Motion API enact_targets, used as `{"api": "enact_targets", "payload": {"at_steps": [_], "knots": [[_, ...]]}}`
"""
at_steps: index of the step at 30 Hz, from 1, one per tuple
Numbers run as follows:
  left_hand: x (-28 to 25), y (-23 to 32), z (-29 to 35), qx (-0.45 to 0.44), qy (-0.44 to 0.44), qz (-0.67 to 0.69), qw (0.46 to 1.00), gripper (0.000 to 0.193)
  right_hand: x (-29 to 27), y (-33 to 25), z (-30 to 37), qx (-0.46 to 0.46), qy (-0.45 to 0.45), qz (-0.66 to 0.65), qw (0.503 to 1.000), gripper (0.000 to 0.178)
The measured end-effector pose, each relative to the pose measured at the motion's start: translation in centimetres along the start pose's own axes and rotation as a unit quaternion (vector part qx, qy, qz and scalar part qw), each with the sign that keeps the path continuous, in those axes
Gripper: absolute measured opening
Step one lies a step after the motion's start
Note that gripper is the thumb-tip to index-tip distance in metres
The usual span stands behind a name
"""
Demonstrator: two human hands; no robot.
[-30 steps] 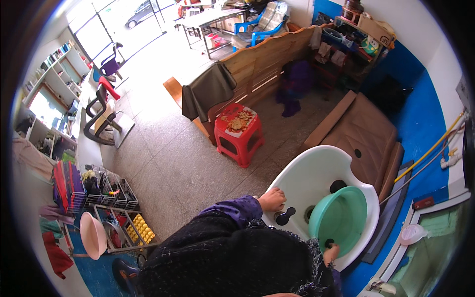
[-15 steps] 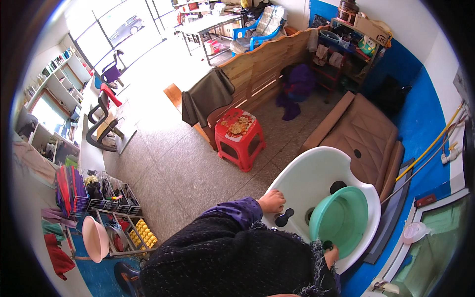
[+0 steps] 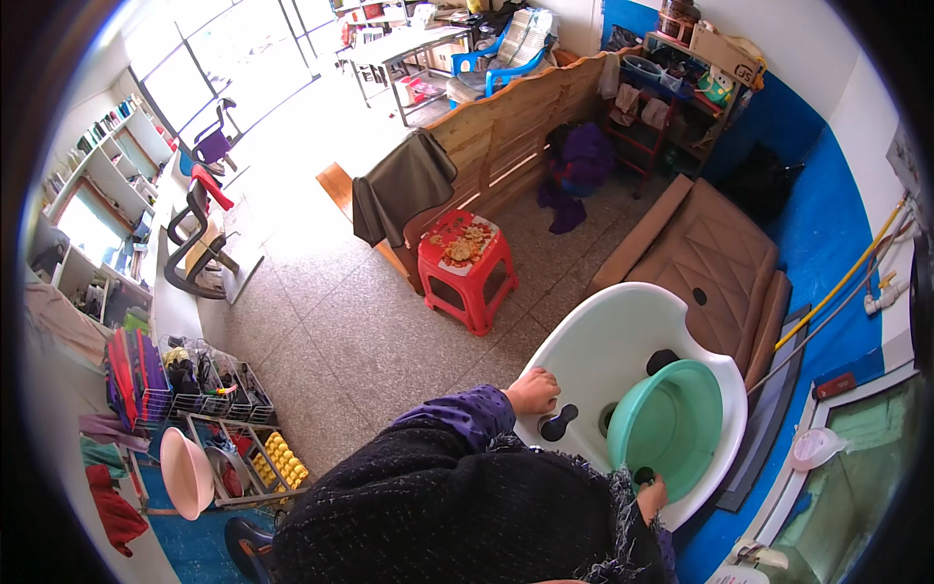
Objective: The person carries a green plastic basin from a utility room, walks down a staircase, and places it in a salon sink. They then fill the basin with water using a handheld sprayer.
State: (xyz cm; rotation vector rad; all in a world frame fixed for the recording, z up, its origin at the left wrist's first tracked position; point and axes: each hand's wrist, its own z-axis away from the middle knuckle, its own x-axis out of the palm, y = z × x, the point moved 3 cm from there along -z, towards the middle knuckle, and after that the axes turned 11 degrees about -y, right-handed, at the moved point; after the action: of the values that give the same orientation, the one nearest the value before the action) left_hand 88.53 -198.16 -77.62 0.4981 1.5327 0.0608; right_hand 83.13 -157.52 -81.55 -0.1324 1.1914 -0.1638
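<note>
A white shampoo basin (image 3: pixel 581 338) stands at the lower right. On its left rim lies my left hand (image 3: pixel 533 391), fingers curled over the edge beside a black tap handle (image 3: pixel 558 422). A round green plastic tub (image 3: pixel 671 428) sits tilted inside the basin, next to a black neck rest (image 3: pixel 664 363). At the tub's near edge my right hand (image 3: pixel 653 499) is closed on a dark, round-ended sprayer head (image 3: pixel 644 476). Its grip is partly hidden by my fringed black sleeve. Whether water runs from the sprayer cannot be made out.
Beyond the basin lies a brown padded couch (image 3: pixel 705 263). A red stool (image 3: pixel 469 268) stands ahead, near a wooden bench (image 3: pixel 516 136). To the left are a wire-basket cart (image 3: pixel 219 394) and a pink tub (image 3: pixel 187 473). A yellow hose (image 3: pixel 842 280) runs along the right wall.
The whole picture has shifted slightly. Both hands keep their places at the basin and tub. A car seen outside the glass earlier no longer shows clearly.
</note>
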Motion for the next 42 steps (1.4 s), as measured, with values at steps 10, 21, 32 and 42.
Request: {"api": "enact_targets", "payload": {"at_steps": [10,21,32,42], "knots": [[-0.6,-0.3,-0.4,-0.015,-0.015,0.010,1.000,0.015,-0.3,-0.3,-0.1,-0.035,0.039,-0.019,0.998,0.034],[-1.3,-0.9,-0.9,-0.023,-0.011,0.030,0.999,0.014,-1.0,-1.5,0.4,-0.021,0.057,-0.014,0.998,0.033],[-1.9,-1.8,-1.6,-0.022,-0.005,0.014,1.000,0.013,-1.3,-2.5,-0.6,-0.036,0.067,0.003,0.997,0.038],[-2.0,-2.2,-2.5,-0.026,-0.013,0.015,0.999,0.014,-1.4,-2.8,-1.4,-0.031,0.062,0.016,0.997,0.037]]}}
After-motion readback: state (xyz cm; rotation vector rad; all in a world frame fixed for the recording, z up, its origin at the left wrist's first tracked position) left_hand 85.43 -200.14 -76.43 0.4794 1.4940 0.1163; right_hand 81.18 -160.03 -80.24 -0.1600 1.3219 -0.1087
